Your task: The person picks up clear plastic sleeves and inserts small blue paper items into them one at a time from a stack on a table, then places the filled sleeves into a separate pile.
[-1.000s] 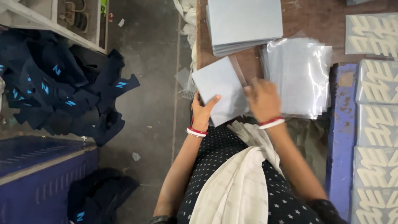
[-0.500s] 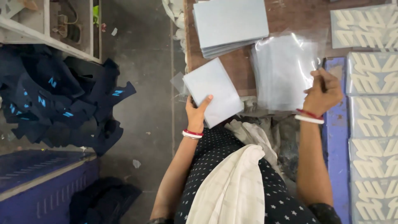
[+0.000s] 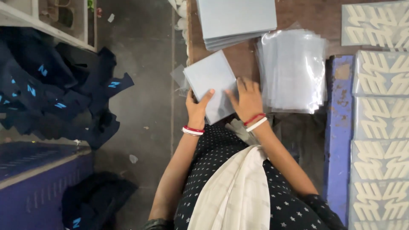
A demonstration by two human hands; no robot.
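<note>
A pale grey card sheet (image 3: 208,81) lies tilted at the near edge of the brown table (image 3: 315,17). My left hand (image 3: 197,108) grips its near left edge with the thumb on top. My right hand (image 3: 247,101) rests flat on the sheet's right side, fingers spread. A pile of clear plastic sleeves (image 3: 294,70) sits just right of that hand. A stack of the same grey card sheets (image 3: 236,19) lies beyond it.
White cut-out patterned sheets (image 3: 381,110) run in a column along the right, beside a blue rail (image 3: 338,123). Dark blue garments (image 3: 51,98) are heaped on the floor at left, near a white shelf (image 3: 47,25) and a blue crate (image 3: 38,183).
My right hand has come back from the far right, by the patterned sheets, onto the grey sheet. My left hand has kept its grip on that sheet.
</note>
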